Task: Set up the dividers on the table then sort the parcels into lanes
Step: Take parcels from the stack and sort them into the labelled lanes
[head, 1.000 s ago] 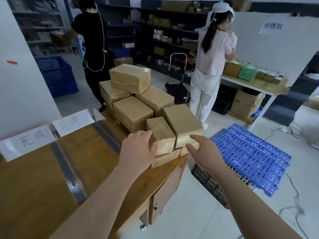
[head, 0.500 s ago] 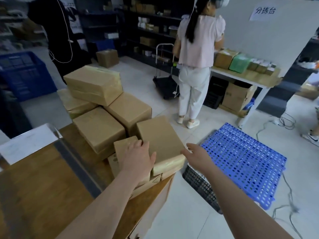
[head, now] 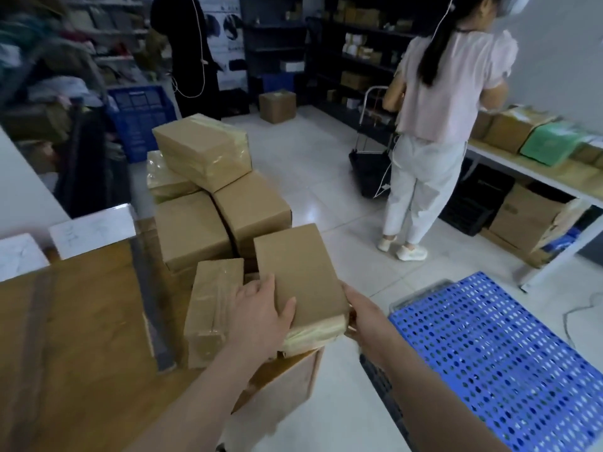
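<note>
A pile of several brown taped parcels stands at the right end of the wooden table (head: 81,337). The nearest flat parcel (head: 298,272) lies on top at the table's corner. My left hand (head: 261,316) grips its near left edge, thumb on top. My right hand (head: 363,313) holds its right near corner from the side. A smaller taped parcel (head: 212,308) sits just left of it. A grey divider strip (head: 151,308) runs across the table left of the pile, and a second strip (head: 36,308) lies further left. White paper labels (head: 93,230) stand at the table's far edge.
A blue perforated pallet (head: 499,353) lies on the floor to the right of the table. A person in white stands at a side table (head: 535,171) with boxes. Another person in black stands by a blue crate (head: 140,119). A folding trolley (head: 372,151) is behind.
My left hand moved from the small parcel to the flat parcel's left edge. My right hand closed in on its right corner. The camera turned right and came closer to the pile.
</note>
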Motion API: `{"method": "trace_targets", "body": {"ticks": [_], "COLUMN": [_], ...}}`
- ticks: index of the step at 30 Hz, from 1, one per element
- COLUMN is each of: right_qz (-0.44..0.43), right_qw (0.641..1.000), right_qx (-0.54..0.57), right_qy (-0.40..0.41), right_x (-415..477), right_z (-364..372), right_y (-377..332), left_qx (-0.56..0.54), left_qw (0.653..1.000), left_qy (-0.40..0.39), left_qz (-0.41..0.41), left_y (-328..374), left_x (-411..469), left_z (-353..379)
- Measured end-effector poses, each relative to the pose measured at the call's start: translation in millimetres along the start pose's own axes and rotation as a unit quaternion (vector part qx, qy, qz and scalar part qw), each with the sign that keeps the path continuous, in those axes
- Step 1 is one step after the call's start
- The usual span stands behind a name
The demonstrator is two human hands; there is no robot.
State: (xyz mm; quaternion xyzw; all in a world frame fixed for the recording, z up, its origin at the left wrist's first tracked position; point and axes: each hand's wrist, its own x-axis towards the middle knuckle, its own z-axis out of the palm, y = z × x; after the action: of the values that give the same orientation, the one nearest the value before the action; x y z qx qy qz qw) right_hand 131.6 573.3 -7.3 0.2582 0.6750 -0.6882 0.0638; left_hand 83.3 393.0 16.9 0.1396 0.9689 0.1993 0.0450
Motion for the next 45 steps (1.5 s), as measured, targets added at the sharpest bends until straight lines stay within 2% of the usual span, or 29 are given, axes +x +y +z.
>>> {"method": "trace_targets", "body": {"ticks": [4, 7, 11, 16, 20, 23, 28, 33, 39, 45], "right_qz": [-0.049, -0.093, -0.117, -0.126, -0.135, -0.131, -0.068, -0.114, -0.147, -0.157], "right_qw": [0.996, 0.991, 0.984, 0.978, 0.98, 0.984, 0.991, 0.989, 0.984, 0.982], "right_qx": [0.062, 0.089, 0.122, 0.129, 0.091, 0.054, -0.019, 0.011, 0.062, 0.069], "right_qy": [-0.04, -0.048, -0.064, -0.102, -0.113, -0.108, -0.111, -0.091, -0.082, -0.076], "right_x": [-1, -3, -7, -13, -10, -14, -19, -20, -19, -18], "right_z": [-26, -37, -51, -59, -59, -59, -57, -59, -61, -49], "right_y": [-3, -12, -27, -34, -28, -31, -44, -51, -56, -60], "left_qx": [-0.157, -0.289, -0.392, -0.59, -0.696, -0.734, -0.733, -0.707, -0.627, -0.572], "left_qw": [0.985, 0.949, 0.906, 0.79, 0.7, 0.665, 0.668, 0.695, 0.766, 0.806], "left_qy": [-0.005, -0.028, -0.043, -0.087, -0.087, -0.052, -0.008, 0.034, 0.069, 0.094], "left_qz": [-0.067, -0.122, -0.157, -0.143, -0.137, -0.127, -0.128, -0.126, -0.123, -0.119], "left_y": [25, 46, 65, 76, 72, 71, 63, 48, 33, 32], "left_x": [-15, -21, -18, -26, -27, -33, -39, -36, -33, -38], "left_z": [6, 4, 1, 0, 13, 14, 22, 17, 15, 7]}}
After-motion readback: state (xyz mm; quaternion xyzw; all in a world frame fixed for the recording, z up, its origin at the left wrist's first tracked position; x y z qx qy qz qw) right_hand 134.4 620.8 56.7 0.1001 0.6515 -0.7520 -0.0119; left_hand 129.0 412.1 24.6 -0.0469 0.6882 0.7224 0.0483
